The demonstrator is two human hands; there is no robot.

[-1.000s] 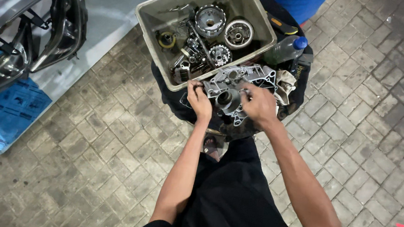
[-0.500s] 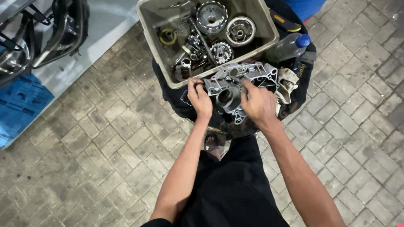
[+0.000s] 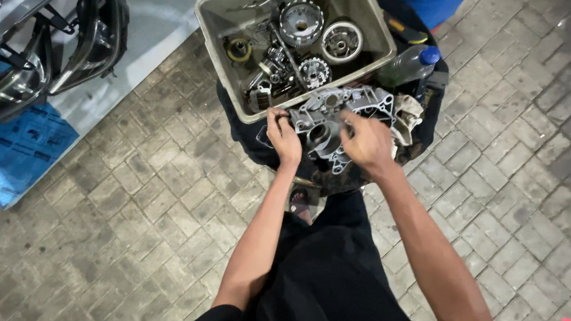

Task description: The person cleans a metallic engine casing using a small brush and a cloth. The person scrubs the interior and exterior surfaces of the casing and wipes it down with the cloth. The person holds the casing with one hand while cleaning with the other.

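Compared with half a second earlier, the right hand [image 3: 365, 142] has lifted slightly off the grey engine casing [image 3: 335, 120] and appears blurred, fingers loosely curled; whether it grips cannot be told. Left hand [image 3: 283, 134] clasps the casing's near-left edge. Casing lies between both hands, just in front of the beige parts tub [image 3: 223, 23], over black cloth [image 3: 245, 143].

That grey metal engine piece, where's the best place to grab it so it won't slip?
Probably by its two outer rims, one hand each side. The engine casing lies flat and wide, with a round well in the middle and bumpy edges that give grip. The left hand already holds its left edge; the right hand rests over its right side.
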